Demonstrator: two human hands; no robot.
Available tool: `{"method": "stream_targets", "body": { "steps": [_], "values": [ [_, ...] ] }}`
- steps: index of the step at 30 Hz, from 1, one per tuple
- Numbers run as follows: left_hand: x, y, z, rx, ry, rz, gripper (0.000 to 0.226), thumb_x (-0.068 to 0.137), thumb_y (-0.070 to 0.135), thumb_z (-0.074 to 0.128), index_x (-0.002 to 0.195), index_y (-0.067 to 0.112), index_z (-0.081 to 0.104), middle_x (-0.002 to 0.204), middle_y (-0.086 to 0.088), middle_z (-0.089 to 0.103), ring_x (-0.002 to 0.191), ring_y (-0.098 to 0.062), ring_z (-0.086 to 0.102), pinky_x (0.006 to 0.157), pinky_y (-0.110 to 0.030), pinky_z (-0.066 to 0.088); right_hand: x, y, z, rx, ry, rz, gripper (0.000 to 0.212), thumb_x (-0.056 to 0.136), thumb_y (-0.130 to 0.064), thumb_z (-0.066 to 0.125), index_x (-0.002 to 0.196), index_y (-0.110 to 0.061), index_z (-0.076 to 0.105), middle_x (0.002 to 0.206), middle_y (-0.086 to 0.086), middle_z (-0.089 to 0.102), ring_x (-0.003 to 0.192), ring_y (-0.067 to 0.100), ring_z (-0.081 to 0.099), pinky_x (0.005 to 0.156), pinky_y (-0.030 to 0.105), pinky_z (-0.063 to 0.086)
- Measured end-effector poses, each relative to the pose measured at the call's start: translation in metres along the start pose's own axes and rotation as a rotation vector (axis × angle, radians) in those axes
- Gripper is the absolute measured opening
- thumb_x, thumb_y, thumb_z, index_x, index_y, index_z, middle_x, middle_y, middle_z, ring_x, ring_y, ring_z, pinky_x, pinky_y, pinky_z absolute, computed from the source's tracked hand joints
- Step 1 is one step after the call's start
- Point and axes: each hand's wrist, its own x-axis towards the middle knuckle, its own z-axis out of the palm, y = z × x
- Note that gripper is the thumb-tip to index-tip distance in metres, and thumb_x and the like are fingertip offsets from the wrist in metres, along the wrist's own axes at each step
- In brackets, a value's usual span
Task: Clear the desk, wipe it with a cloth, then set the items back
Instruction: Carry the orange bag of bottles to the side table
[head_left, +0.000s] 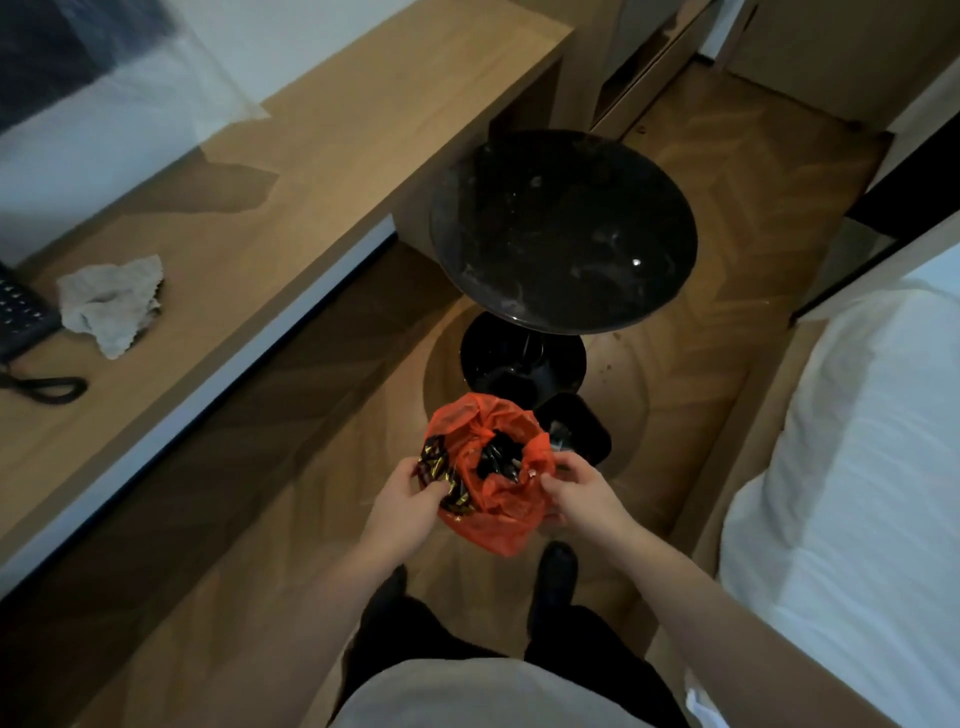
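While the person stands on the wooden floor (717, 364), both hands hold a red plastic bag (493, 499) in the air, near the middle of the scene and well apart from the desk. The left hand (410, 499) grips the left side of the bag, with its fingers curled around black and gold things inside. The right hand (582, 493) pinches the right edge of the bag's open top. Small dark things show inside the bag. The wooden desk (322, 171) runs along the left side. A crumpled grey cloth (111, 304) lies on it, just beside a black phone (21, 312) at the far left. A round black stool (563, 228) stands just past the bag. A white bed (857, 467) is on the right
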Motion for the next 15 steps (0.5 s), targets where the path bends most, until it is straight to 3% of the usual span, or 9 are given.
{"method": "stream_targets", "body": {
  "steps": [3,5,8,10,15],
  "values": [
    [0.021,0.0,0.046,-0.065,0.029,-0.055,0.031,0.072,0.047,0.066,0.1,0.034,0.063,0.098,0.007,0.073,0.098,-0.023,0.071,0.097,-0.051,0.056,0.021,0.001,-0.036,-0.036,0.005,0.035,0.015,0.103,-0.014,0.058,0.109,-0.027,0.064,0.103,0.01,0.073,0.095,0.033,0.073,0.092,0.057,0.059],
    [0.022,0.007,0.069,-0.089,0.049,-0.097,0.032,0.073,0.046,0.066,0.101,0.029,0.062,0.097,0.006,0.071,0.098,-0.024,0.07,0.094,-0.044,0.056,0.031,0.004,-0.053,-0.06,0.0,0.072,0.016,0.102,-0.015,0.059,0.111,-0.027,0.064,0.104,0.014,0.074,0.096,0.038,0.074,0.092,0.06,0.059],
    [0.021,0.016,0.09,-0.101,0.044,-0.152,0.02,0.09,0.032,0.068,0.107,0.026,0.06,0.098,0.005,0.067,0.095,-0.025,0.066,0.082,-0.037,0.05,0.046,0.007,-0.072,-0.08,-0.033,0.11,0.016,0.103,-0.011,0.058,0.115,-0.021,0.062,0.109,0.014,0.071,0.095,0.035,0.073,0.077,0.048,0.064],
    [0.027,0.011,0.1,-0.105,0.009,-0.191,0.027,0.089,0.029,0.07,0.114,0.024,0.061,0.105,0.005,0.067,0.096,-0.021,0.064,0.081,-0.037,0.05,0.057,0.009,-0.081,-0.078,-0.042,0.14,0.016,0.104,-0.008,0.057,0.116,-0.017,0.062,0.108,0.011,0.07,0.091,0.028,0.072,0.065,0.034,0.061],
    [0.06,-0.006,0.117,-0.096,-0.039,-0.237,0.032,0.087,0.021,0.072,0.116,0.021,0.061,0.106,0.003,0.069,0.096,-0.021,0.066,0.079,-0.034,0.049,0.089,0.025,-0.095,-0.102,-0.046,0.195,0.017,0.102,-0.008,0.06,0.114,-0.018,0.066,0.111,0.012,0.073,0.096,0.028,0.073,0.08,0.041,0.062]
  ]
}}
